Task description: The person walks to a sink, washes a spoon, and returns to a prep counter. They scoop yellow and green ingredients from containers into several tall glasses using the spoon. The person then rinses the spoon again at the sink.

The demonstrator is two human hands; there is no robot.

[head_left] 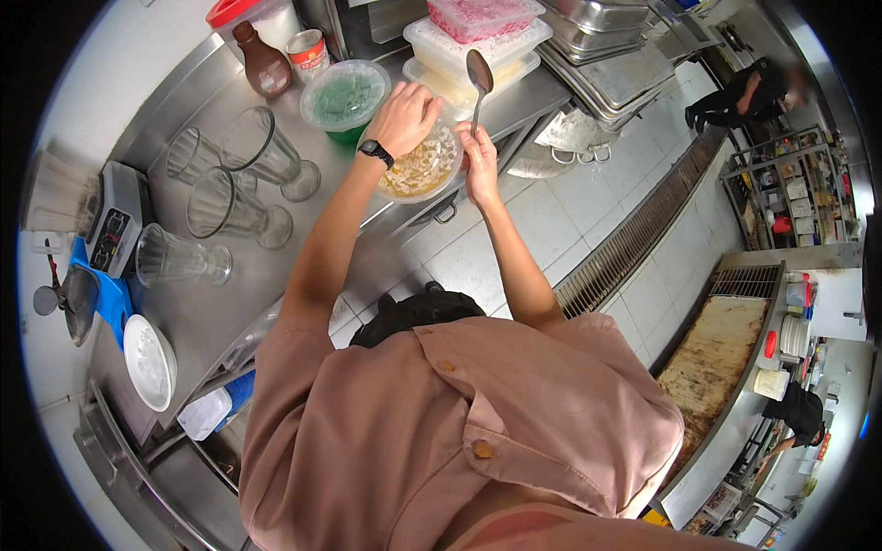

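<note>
Near: right hand [481, 165] is closed round the handle of one metal spoon [479, 77], bowl end up and clear of the food, its fingers close by the rim of the round tub [412, 196]; left hand [404, 118], wearing a black watch [374, 151], lies bent over the tub's far side, though whether it grips the rim I cannot tell. The tub, with pale yellow-brown contents, sits at the front edge of the steel counter [195, 312]; whether a clear cover lies on it I cannot tell either. Judgement on handling: best to brace the tub with the left palm and press evenly round the rim, since a push on one side near that edge could tip it; keep the spoon pinched firmly so it does not swing into the neighbouring tub. Counts, moving outward: hands, 2; spoon, 1; tub in hand, 1; green-filled tub [345, 137] just beside, 1; footed clear glasses [231, 208], 4; white bowl [150, 363] off left, 1; brown bottle [264, 64], 1; tin [308, 53], 1; stacked rectangular boxes [478, 44], apparently 3, the top one pink; metal pans [602, 46] beyond, too overlapped to count; other people [740, 96] farthest off, 2.
</note>
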